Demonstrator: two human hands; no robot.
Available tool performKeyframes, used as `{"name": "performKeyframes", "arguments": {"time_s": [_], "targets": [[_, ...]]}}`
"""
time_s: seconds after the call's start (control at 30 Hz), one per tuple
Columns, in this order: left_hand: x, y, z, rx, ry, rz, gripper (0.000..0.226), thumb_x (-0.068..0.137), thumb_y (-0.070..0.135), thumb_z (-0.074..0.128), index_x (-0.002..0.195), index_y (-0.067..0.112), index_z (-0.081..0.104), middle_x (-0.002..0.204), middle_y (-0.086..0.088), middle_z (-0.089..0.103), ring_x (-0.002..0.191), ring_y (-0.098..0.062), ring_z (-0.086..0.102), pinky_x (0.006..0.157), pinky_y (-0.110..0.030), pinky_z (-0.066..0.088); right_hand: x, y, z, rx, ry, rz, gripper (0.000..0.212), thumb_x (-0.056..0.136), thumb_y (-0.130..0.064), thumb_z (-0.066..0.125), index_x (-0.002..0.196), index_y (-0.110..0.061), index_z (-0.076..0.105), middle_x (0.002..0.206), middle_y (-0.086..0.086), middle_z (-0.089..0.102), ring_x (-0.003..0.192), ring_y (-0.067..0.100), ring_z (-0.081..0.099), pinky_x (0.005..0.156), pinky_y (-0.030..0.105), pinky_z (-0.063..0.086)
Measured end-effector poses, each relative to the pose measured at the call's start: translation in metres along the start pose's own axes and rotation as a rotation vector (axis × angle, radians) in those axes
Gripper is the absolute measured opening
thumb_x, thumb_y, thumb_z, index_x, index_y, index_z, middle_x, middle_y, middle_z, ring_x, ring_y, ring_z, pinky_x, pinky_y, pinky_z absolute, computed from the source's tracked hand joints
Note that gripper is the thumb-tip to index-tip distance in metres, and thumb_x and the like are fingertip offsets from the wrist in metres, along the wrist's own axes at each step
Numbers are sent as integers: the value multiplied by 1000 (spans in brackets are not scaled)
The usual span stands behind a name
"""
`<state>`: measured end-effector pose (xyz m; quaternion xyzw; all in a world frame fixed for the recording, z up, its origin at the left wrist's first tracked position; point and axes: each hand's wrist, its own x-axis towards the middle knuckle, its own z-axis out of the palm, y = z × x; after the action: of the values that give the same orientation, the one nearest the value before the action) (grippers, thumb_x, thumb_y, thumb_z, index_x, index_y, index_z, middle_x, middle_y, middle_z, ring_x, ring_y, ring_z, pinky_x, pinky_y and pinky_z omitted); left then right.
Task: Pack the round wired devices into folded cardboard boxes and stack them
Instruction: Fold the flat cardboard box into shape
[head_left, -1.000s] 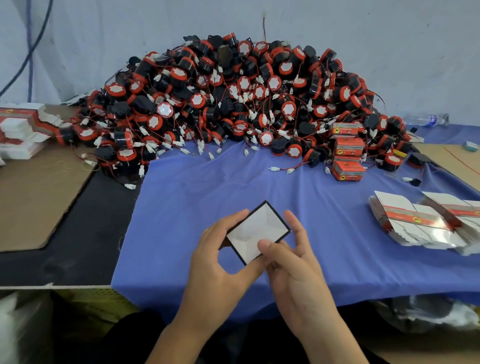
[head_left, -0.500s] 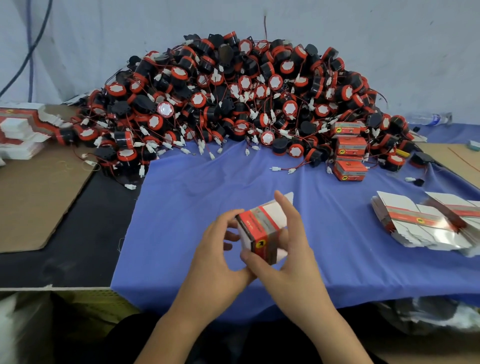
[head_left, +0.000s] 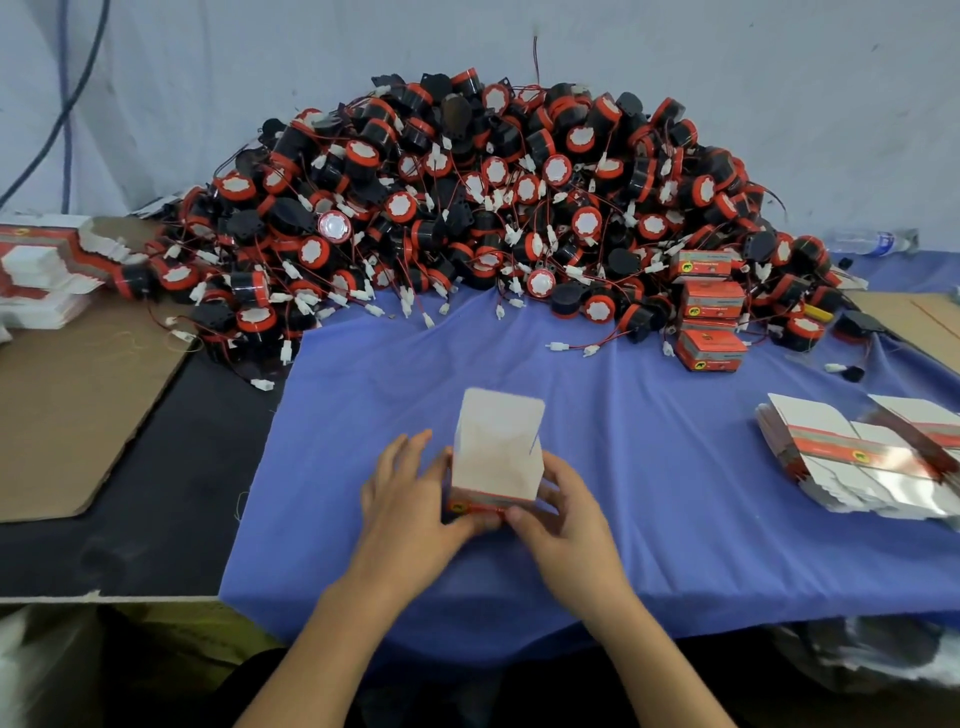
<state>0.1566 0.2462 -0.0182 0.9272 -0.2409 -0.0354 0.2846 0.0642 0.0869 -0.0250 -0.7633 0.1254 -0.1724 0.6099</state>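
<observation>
Print on every box (head_left: 493, 462) illegible

Colours over a blue cloth (head_left: 649, 493)
The box (head_left: 496, 457) at the right hand (head_left: 566, 514) is white with a red base; the devices (head_left: 467, 208) beyond are black, with red rims and white faces.

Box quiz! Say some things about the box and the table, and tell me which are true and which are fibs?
1. The left hand and right hand both hold the box. True.
2. The box is shut. False: its flap stands up, open.
3. The pile of devices lies at the back, by the wall. True.
4. The cloth is green. False: it is blue.
5. The packed boxes stand left of the pile. False: they stand at its right edge.
</observation>
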Motion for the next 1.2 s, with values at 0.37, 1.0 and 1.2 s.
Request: {"name": "performKeyframes", "arguments": {"time_s": [0.37, 1.0, 1.2], "targets": [[10, -30, -23, -521, -106, -118, 97, 73, 69, 62, 157, 34, 29, 159, 24, 25, 148, 2, 26, 116, -19, 24, 18, 11, -32, 475, -37, 289, 75, 78, -77, 64, 138, -33, 57, 143, -17, 61, 130, -3, 56, 110, 27, 42], [303, 56, 43, -984, -119, -88, 42, 109, 12, 45, 151, 12, 47, 156, 0, 47, 143, -13, 44, 119, -34, 38, 311, 19, 4, 443, 316, 409, 36, 106, -7, 43, 122, -39, 45, 85, -7, 47, 68, 8, 46, 70, 26, 49], [366, 98, 70, -963, -217, -156, 36, 104, -3, 37, 124, 14, 62, 104, 6, 67, 93, -8, 60, 75, -11, 50, 373, 30, -14, 492, 478, 391, 57, 107, -6, 36, 162, -19, 25, 136, 23, 58, 108, 34, 63, 93, 39, 49]]}}
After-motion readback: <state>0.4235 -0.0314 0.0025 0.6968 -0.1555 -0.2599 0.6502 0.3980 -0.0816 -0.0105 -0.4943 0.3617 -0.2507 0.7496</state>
